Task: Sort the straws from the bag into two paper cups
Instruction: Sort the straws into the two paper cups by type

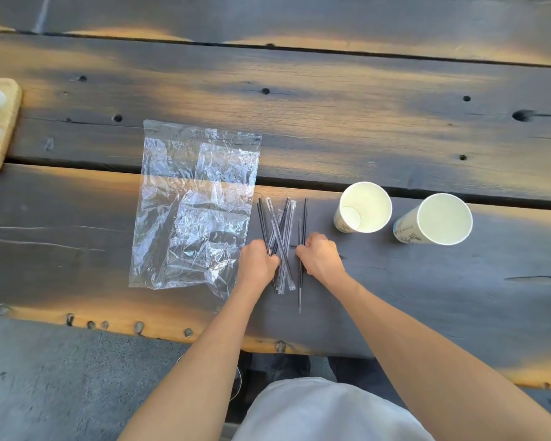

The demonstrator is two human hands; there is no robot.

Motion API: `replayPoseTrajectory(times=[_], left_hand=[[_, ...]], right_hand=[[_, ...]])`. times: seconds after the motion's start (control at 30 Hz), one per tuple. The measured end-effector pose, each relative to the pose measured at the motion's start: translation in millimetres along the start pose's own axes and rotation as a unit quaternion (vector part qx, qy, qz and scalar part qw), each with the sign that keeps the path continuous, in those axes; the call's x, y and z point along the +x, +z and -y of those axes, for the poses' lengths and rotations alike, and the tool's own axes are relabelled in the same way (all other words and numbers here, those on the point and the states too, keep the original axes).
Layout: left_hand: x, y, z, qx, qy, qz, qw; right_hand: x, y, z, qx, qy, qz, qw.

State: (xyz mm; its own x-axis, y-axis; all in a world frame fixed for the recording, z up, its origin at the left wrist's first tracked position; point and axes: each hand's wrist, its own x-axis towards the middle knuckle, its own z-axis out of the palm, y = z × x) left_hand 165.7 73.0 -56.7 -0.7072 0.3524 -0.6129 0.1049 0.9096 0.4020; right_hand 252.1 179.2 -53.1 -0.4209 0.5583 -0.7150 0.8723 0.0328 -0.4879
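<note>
Thin dark straws (280, 232), some in clear wrappers, lie in a loose crossed pile between the left hand (257, 261) and right hand (321, 257). A clear, crumpled bag (191, 202) lies flat, left of the left hand. Two white paper cups (365, 207) (436, 219) stand upright, mouths open, beyond and right of the right hand.

Bag (193, 205) lies left of straws (280, 237); two cups (365, 206) stand right.

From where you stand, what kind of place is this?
Probably an outdoor or patio seating spot, perhaps at a cafe. The clues: a rough dark wooden plank table with knots and gaps, grey concrete paving below it, and two white paper cups beside black wrapped straws.
</note>
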Motion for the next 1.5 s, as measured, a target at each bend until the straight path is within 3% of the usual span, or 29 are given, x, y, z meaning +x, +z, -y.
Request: replayPoseTrajectory(times=[0.23,0.43,0.73,0.9,1.03,1.27,1.5], left_hand=[[-6.1,-12.8,1.1,-0.043,-0.006,0.034,0.998],[-8.5,-20.0,10.9,-0.088,-0.022,0.05,0.995],[-29.1,-25.1,12.1,-0.315,0.001,0.114,0.942],[-35.2,-20.4,21.0,-0.37,-0.02,0.114,0.922],[-39.8,-22.3,34.3,-0.378,-0.063,0.054,0.922],[-50.7,-32.9,61.3,-0.396,-0.082,0.012,0.915],[-55.5,-39.4,70.3,-0.404,-0.098,0.018,0.91]], right_hand=[[-12.9,-2.4,-0.9,0.068,-0.047,-0.034,0.996],[-29.3,1.7,8.5,0.153,-0.125,0.048,0.979],[-36.6,4.1,12.9,0.154,-0.144,0.094,0.973],[-37.6,11.3,10.1,0.067,-0.174,0.097,0.978],[-27.2,19.8,14.0,0.033,-0.158,0.029,0.987],[-21.1,53.9,31.2,-0.183,-0.15,0.041,0.971],[-21.6,57.5,36.9,-0.201,-0.117,0.042,0.972]])
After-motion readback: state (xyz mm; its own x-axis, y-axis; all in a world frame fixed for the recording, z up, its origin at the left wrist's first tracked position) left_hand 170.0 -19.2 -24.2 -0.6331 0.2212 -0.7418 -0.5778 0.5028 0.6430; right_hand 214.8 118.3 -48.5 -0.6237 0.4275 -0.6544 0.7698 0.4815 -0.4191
